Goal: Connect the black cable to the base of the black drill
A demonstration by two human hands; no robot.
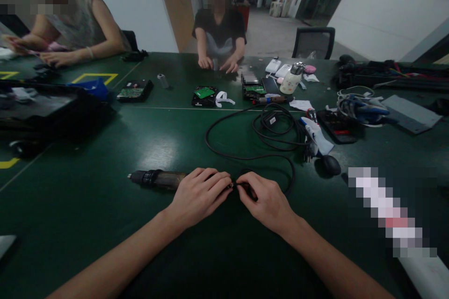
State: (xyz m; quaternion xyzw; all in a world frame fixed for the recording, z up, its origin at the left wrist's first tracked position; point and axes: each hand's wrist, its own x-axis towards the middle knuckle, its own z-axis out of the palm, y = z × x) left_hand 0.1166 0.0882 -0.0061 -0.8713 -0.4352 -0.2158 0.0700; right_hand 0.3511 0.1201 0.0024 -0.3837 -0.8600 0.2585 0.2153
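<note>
An electric screwdriver [170, 180] lies on the green table with its bit pointing left. My left hand [200, 195] wraps over the rear end of it, palm down. Close by on the right, my right hand [265, 200] pinches the end of a black cable [293, 174] between thumb and fingers. The cable end meets the metal connector [231, 185] at the tool's tail; whether the two are joined cannot be made out. From my right hand the cable loops away across the table into a loose coil.
Opened drives with green boards [135, 90] [205, 95] lie farther back, near another screwdriver [271, 100] and a bottle [291, 80]. A black bulb blower [330, 165] and a black tray [336, 127] are at right. Two people sit across the table [161, 233].
</note>
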